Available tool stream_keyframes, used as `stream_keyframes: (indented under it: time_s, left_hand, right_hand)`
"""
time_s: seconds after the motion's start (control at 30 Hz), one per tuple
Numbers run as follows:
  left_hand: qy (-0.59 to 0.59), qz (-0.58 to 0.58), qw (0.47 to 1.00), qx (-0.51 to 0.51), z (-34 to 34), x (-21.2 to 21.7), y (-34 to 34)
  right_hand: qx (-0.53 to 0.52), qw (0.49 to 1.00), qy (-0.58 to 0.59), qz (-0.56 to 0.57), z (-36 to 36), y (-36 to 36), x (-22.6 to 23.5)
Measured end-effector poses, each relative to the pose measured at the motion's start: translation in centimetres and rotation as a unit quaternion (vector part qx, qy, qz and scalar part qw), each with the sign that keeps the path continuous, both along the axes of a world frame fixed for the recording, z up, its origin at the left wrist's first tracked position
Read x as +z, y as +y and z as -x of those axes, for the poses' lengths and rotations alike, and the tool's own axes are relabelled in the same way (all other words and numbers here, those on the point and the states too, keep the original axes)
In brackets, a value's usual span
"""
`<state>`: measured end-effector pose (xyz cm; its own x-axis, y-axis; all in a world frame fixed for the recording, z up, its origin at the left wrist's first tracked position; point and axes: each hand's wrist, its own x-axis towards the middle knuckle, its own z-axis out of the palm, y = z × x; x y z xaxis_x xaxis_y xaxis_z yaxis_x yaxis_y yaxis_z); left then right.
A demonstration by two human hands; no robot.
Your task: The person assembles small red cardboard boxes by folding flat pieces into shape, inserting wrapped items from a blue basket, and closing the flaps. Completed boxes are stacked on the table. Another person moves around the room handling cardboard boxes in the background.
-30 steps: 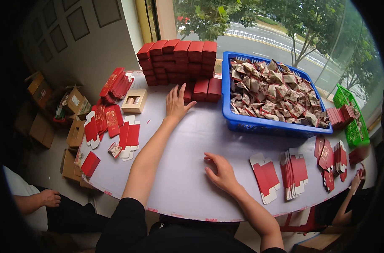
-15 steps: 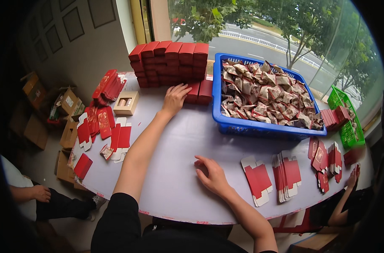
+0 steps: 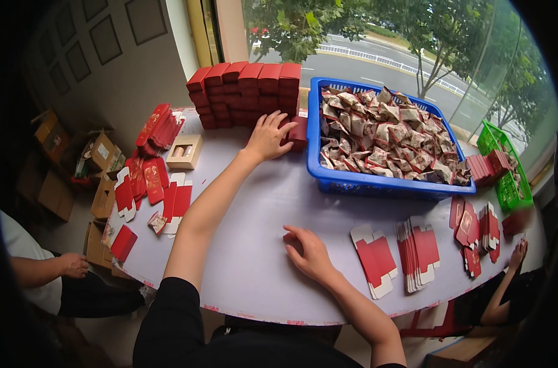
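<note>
My left hand reaches out to the low red boxes in front of a stacked wall of red boxes. Its fingers are spread and lie over one low box, mostly hidden beneath them. Just right of the fingertips another red box shows, beside the blue basket. My right hand rests on the bare table nearer to me, holding nothing, its fingers apart and slightly bent. Flattened red-and-white cartons lie to its right, next to an upright-packed bundle of cartons.
A blue basket full of small wrapped packets stands at the back right, with a green basket beyond. On the left are a windowed box, red envelopes and cartons. People sit or stand at both sides of the table.
My left hand has moved slightly right over the low red box, covering it, with its fingers spreading wider. My right hand has stayed put. The person at left has shifted a little.
</note>
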<state>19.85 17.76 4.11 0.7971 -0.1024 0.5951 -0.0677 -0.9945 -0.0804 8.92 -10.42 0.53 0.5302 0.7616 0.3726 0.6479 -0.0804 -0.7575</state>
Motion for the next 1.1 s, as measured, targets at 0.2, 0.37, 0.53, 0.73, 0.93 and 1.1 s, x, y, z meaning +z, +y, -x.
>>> stream_keyframes:
  time_s: [0.2,0.37,0.53,0.73,0.93,1.1]
  left_hand:
    - [0.059,-0.011,0.998,0.01,-0.6,-2.2,0.0]
    - [0.006,0.001,1.0,-0.005,0.5,-2.9,0.8]
    - [-0.008,0.002,1.0,0.012,0.5,-2.7,0.7]
    - [-0.009,-0.025,0.998,0.06,0.9,-2.5,0.8]
    - [-0.03,0.081,0.996,-0.029,5.5,-0.9,-3.7]
    - [0.003,0.153,0.98,-0.126,14.5,-0.1,-6.2]
  right_hand:
    - [0.004,1.0,0.023,0.005,0.0,-0.1,0.3]
    - [0.001,1.0,0.029,0.0,0.1,-0.1,0.0]
    - [-0.001,1.0,0.024,0.002,-0.1,-0.2,0.0]
    - [0.006,0.999,0.045,0.008,0.1,0.2,0.2]
    - [0.0,0.996,0.086,0.008,0.2,-0.2,-0.4]
    - [0.028,0.999,0.04,-0.001,0.3,0.1,-0.6]
